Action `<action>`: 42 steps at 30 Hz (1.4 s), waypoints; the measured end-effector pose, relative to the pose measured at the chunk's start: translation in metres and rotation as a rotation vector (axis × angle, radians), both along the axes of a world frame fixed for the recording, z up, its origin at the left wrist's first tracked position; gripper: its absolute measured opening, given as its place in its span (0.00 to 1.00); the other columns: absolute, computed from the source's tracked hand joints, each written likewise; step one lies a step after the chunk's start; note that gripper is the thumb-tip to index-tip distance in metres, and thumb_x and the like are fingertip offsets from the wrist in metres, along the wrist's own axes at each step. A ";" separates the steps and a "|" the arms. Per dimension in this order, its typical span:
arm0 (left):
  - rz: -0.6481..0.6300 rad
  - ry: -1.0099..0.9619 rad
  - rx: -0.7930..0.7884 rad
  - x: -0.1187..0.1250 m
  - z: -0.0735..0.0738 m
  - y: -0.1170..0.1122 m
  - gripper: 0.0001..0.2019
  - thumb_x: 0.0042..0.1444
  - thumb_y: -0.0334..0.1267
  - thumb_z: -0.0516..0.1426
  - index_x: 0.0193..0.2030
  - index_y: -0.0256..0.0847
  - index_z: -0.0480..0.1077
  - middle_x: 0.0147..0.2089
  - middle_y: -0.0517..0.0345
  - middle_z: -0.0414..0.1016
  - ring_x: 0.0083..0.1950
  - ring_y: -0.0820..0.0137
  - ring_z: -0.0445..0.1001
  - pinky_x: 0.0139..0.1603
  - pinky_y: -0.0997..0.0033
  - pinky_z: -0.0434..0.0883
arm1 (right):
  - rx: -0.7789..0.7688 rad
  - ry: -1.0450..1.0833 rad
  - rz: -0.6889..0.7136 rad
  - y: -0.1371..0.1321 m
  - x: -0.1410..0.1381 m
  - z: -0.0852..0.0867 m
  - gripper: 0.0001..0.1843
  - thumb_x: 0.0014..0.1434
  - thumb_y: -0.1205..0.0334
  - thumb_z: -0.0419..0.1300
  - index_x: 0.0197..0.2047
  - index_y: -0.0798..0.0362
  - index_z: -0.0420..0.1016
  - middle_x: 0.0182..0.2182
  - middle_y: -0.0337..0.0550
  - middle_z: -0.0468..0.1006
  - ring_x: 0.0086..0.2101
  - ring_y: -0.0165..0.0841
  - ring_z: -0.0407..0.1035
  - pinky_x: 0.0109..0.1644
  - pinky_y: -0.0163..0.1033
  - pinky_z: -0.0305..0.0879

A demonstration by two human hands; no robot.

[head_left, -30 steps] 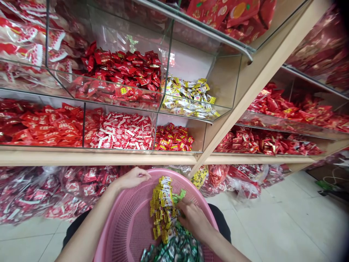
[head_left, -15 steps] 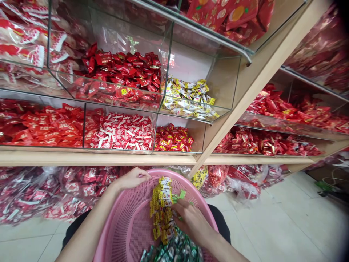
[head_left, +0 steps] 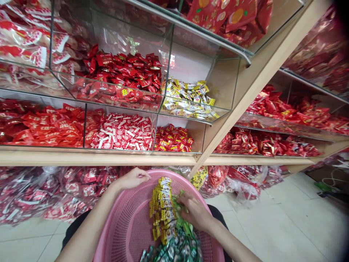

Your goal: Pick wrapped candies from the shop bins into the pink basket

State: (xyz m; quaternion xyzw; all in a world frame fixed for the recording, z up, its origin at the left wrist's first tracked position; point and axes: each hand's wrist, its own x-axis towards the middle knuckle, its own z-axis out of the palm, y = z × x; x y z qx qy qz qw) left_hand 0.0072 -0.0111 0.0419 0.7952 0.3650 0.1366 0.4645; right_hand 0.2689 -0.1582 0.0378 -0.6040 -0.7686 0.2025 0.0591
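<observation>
A pink plastic basket [head_left: 128, 203] with mesh walls stands between my knees. My left hand [head_left: 136, 177] is closed over its far left rim. Inside lies a column of small yellow wrapped candies [head_left: 165, 209], with dark green wrapped candies [head_left: 177, 247] below it at the near side. Along the right of the yellow column are light green wrapped candies [head_left: 185, 227]. My right hand [head_left: 195, 209] is in the basket, its fingers curled on the light green ones and partly hiding them.
Shelves ahead hold glass compartments of red candies [head_left: 128, 72], yellow-and-white candies [head_left: 188, 94] and red-and-white candies [head_left: 125, 129]. Clear plastic bags of candies [head_left: 87, 182] lie on the floor beneath. A wooden upright [head_left: 259, 76] divides the shelving; tiled floor [head_left: 267, 222] extends to the right.
My right hand has shifted slightly right, away from the yellow column, so more of the light green candies show. My left hand stays on the rim.
</observation>
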 end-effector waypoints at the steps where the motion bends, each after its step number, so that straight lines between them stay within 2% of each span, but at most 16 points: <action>1: 0.001 0.001 -0.002 0.000 0.001 0.000 0.20 0.53 0.49 0.53 0.41 0.36 0.76 0.41 0.53 0.79 0.42 0.65 0.73 0.43 0.71 0.66 | -0.007 0.000 0.014 0.003 0.001 -0.003 0.14 0.50 0.69 0.53 0.42 0.53 0.71 0.39 0.45 0.70 0.42 0.36 0.65 0.44 0.37 0.59; 7: 0.000 0.009 -0.017 0.001 0.007 -0.004 0.19 0.53 0.48 0.53 0.41 0.36 0.76 0.43 0.53 0.78 0.43 0.65 0.73 0.45 0.69 0.67 | -0.072 0.066 0.052 0.017 0.000 -0.019 0.10 0.45 0.69 0.58 0.33 0.53 0.72 0.35 0.41 0.68 0.39 0.34 0.64 0.42 0.35 0.58; 13: 0.005 -0.003 -0.033 0.001 0.008 -0.004 0.20 0.53 0.48 0.53 0.42 0.34 0.75 0.43 0.51 0.78 0.44 0.65 0.73 0.46 0.69 0.67 | -0.076 0.095 0.039 0.025 0.001 -0.025 0.11 0.42 0.72 0.60 0.31 0.52 0.72 0.32 0.38 0.66 0.35 0.32 0.63 0.38 0.35 0.57; 21: 0.011 -0.006 -0.047 0.002 0.008 -0.004 0.20 0.52 0.49 0.53 0.41 0.36 0.75 0.42 0.52 0.79 0.43 0.64 0.73 0.45 0.69 0.67 | -0.079 0.135 0.066 0.025 0.001 -0.017 0.12 0.41 0.71 0.60 0.33 0.53 0.71 0.35 0.40 0.69 0.37 0.33 0.64 0.41 0.35 0.57; 26: 0.013 -0.010 -0.045 0.002 0.010 -0.005 0.19 0.51 0.49 0.54 0.41 0.36 0.76 0.43 0.53 0.79 0.43 0.64 0.73 0.45 0.69 0.67 | -0.108 0.133 0.043 0.025 -0.003 -0.011 0.10 0.40 0.73 0.57 0.30 0.53 0.69 0.28 0.36 0.70 0.31 0.30 0.62 0.35 0.33 0.56; 32: 0.007 -0.002 -0.035 0.002 0.009 -0.004 0.19 0.52 0.47 0.53 0.41 0.35 0.75 0.43 0.52 0.78 0.44 0.65 0.73 0.46 0.70 0.67 | -0.151 0.234 0.015 0.023 -0.006 -0.011 0.09 0.40 0.74 0.55 0.28 0.53 0.68 0.25 0.34 0.69 0.27 0.27 0.62 0.29 0.30 0.53; 36: 0.030 0.063 0.111 0.004 0.007 -0.008 0.14 0.52 0.44 0.53 0.36 0.39 0.76 0.42 0.54 0.77 0.42 0.66 0.72 0.45 0.70 0.66 | -0.141 0.264 -0.007 0.021 -0.005 -0.015 0.09 0.41 0.73 0.54 0.29 0.53 0.68 0.25 0.34 0.69 0.28 0.28 0.62 0.29 0.30 0.54; 40: 0.104 0.308 0.391 0.010 0.010 -0.018 0.07 0.49 0.39 0.55 0.30 0.42 0.74 0.43 0.53 0.72 0.50 0.60 0.67 0.51 0.64 0.63 | -0.150 0.307 -0.032 0.019 -0.003 -0.021 0.10 0.41 0.72 0.55 0.31 0.53 0.69 0.27 0.35 0.70 0.29 0.29 0.63 0.30 0.31 0.55; 42: 0.089 0.411 0.496 0.013 0.011 -0.024 0.06 0.49 0.39 0.55 0.30 0.42 0.72 0.43 0.52 0.70 0.50 0.59 0.66 0.52 0.59 0.61 | -0.154 0.324 -0.047 0.018 -0.003 -0.022 0.11 0.41 0.72 0.55 0.31 0.53 0.69 0.27 0.36 0.70 0.29 0.29 0.62 0.30 0.32 0.55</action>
